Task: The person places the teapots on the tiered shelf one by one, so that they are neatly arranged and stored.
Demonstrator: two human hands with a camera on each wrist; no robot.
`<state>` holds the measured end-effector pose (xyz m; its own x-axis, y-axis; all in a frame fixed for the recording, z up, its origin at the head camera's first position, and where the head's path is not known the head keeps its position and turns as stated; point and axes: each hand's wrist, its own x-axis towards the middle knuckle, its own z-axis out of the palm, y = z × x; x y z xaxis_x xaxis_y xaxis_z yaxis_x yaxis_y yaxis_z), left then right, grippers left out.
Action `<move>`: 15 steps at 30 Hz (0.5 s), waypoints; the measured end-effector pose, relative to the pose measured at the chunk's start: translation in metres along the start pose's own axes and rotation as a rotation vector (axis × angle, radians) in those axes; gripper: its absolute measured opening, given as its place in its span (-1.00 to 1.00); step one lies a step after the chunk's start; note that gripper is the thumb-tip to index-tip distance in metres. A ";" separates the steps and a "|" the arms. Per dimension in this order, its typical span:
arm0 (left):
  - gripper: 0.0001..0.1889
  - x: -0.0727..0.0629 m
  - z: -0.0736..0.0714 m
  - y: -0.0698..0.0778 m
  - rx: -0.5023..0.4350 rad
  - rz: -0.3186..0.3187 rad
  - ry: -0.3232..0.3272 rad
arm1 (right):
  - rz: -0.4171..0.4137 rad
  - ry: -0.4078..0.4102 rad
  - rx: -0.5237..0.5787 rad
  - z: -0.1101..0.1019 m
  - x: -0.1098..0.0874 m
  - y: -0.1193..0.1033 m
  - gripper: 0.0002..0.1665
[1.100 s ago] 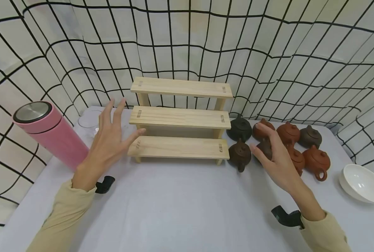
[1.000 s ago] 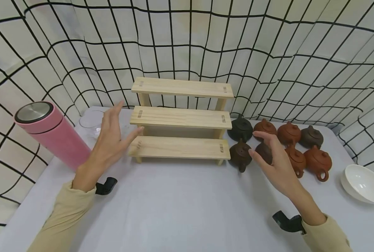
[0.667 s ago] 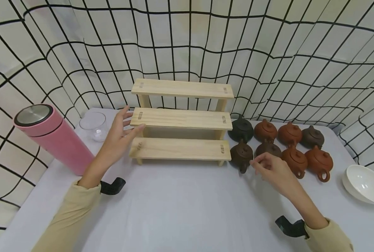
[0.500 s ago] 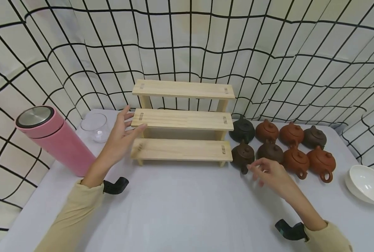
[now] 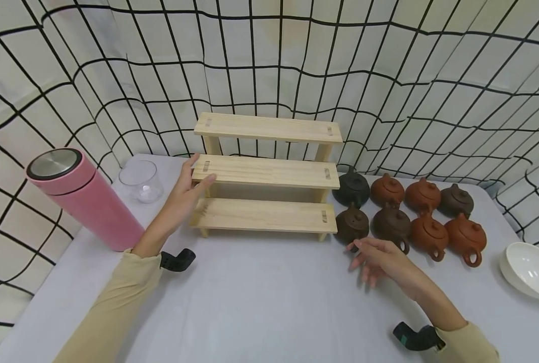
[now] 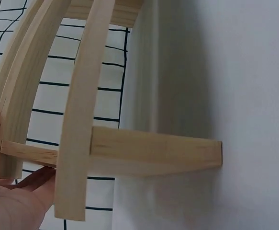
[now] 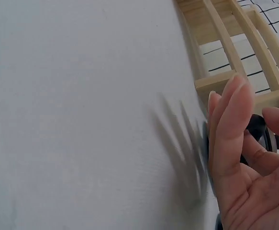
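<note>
A three-tier wooden display rack (image 5: 264,171) stands on the white-covered table. My left hand (image 5: 185,194) grips the left end of its middle shelf; in the left wrist view the thumb lies over the board and the fingers (image 6: 39,189) reach beneath it. Right of the rack, a dark brown teapot (image 5: 352,224) sits with its handle toward me. Thumb and forefinger of my right hand (image 5: 382,259) pinch at that handle, which they partly hide, while the other fingers extend loosely. The right wrist view shows dark parts of the teapot (image 7: 257,123) between thumb and forefinger.
Several more teapots, a black one (image 5: 351,187), brown ones (image 5: 391,222) and reddish ones (image 5: 429,233), crowd the right side. A white bowl (image 5: 530,269) is at far right. At left stand a pink thermos (image 5: 92,201) and a clear glass (image 5: 142,181). Black wire mesh (image 5: 269,65) encloses the table.
My left hand has moved right onto the middle shelf's end and taken hold. My right hand has come down and left from above the teapots to the dark brown teapot's handle.
</note>
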<state>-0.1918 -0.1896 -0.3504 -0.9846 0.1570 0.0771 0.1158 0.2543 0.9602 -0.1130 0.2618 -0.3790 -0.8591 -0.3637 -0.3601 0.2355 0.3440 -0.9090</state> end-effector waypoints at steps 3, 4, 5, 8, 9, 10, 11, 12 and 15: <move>-0.14 0.001 0.000 0.000 -0.005 -0.001 -0.014 | 0.005 0.008 0.007 0.001 0.000 0.000 -0.36; -0.14 0.002 0.000 0.000 -0.002 -0.001 -0.016 | 0.005 0.012 0.008 0.001 0.000 0.000 -0.35; -0.14 0.003 0.000 0.001 -0.004 -0.001 -0.018 | 0.004 0.014 0.011 0.002 0.000 -0.001 -0.35; -0.14 0.003 0.000 0.002 -0.005 -0.006 -0.021 | -0.004 0.019 0.015 0.003 0.001 -0.001 -0.35; -0.14 0.003 0.000 0.002 -0.006 -0.009 -0.022 | -0.006 0.019 0.017 0.003 0.002 -0.001 -0.35; -0.14 0.002 0.000 0.002 -0.007 -0.011 -0.023 | -0.007 0.019 0.018 0.003 0.002 -0.002 -0.36; -0.13 0.002 -0.001 0.002 -0.006 -0.013 -0.024 | -0.009 0.017 0.019 0.003 0.002 -0.002 -0.36; -0.13 0.002 -0.001 0.002 -0.003 -0.014 -0.025 | -0.010 0.017 0.018 0.004 0.002 -0.002 -0.37; -0.14 0.001 -0.001 0.002 0.004 -0.013 -0.023 | -0.015 0.012 0.017 0.004 0.002 -0.002 -0.38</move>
<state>-0.1927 -0.1902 -0.3483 -0.9828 0.1753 0.0583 0.1034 0.2607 0.9599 -0.1130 0.2571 -0.3790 -0.8681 -0.3581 -0.3438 0.2301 0.3234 -0.9178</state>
